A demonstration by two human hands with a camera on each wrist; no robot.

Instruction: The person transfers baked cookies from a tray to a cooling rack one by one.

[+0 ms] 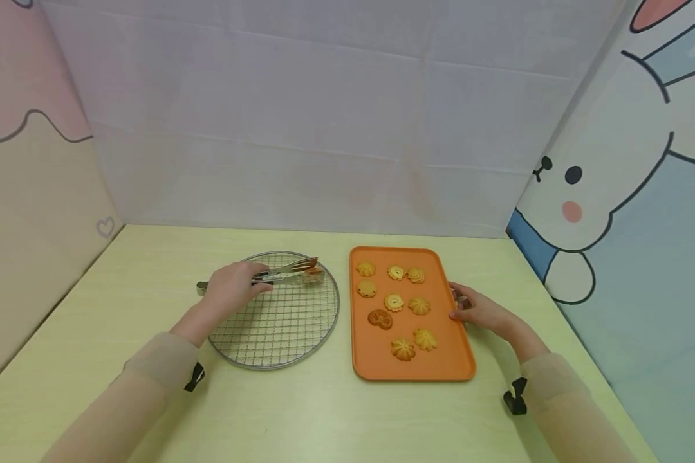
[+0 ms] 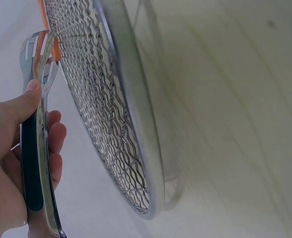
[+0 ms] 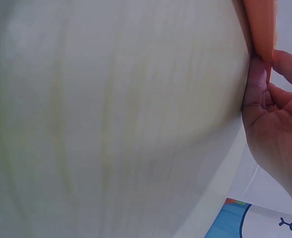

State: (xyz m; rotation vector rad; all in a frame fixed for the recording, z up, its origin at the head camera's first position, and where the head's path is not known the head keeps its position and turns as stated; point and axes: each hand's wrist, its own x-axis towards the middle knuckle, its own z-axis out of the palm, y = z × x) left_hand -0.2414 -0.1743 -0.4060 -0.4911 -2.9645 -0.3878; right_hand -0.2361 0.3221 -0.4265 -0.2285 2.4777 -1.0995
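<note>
Tongs (image 2: 30, 148) over rack (image 1: 272, 328); tray (image 1: 382, 363) of cookies (image 1: 419, 305) alongside.
Left hand (image 1: 230, 287): fingers curled round the tongs. Right hand (image 1: 486, 313): fingers nearly closed, pinching the tray's right edge. Tray: orange, just right of the round rack; bears nine cookies.

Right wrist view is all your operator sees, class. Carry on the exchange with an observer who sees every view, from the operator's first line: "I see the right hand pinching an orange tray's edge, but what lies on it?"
Observer: Several cookies lie on the tray, as the head view shows.
Operator: Is the left hand holding anything?
Observer: Yes, it grips a pair of tongs.
Operator: What is beneath them?
Observer: A round wire rack is under the tongs.
</note>
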